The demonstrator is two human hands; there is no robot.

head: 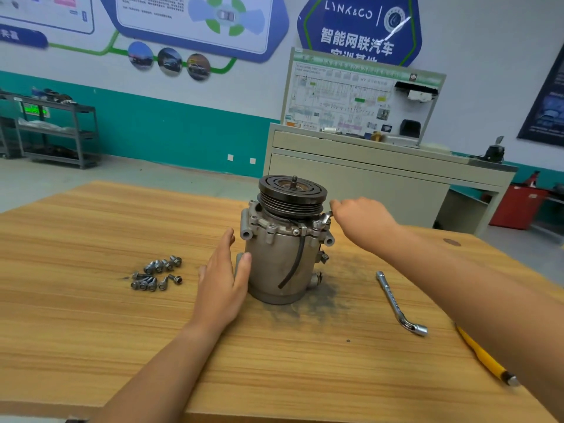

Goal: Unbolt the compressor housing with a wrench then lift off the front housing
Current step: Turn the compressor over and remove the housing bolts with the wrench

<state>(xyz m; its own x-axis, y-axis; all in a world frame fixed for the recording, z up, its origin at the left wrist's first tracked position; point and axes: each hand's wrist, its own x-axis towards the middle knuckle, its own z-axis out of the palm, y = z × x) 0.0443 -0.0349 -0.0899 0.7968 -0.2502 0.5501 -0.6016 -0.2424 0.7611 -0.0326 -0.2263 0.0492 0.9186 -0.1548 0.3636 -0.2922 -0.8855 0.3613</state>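
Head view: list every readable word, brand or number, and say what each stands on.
"LYNK&CO": top of the blue wall sign.
"智能网联汽车": same sign, lower; the line beneath is half hidden.
Too small or blurred to read: print on the diagram board, the wall posters, engraving on the wrench.

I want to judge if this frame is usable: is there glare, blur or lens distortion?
Head view: even, soft light; a white glare streak on the blue wall sign; the far edge of the table and the teal wall band slant and bow from the wide lens; the compressor is sharp, the far posters slightly soft.
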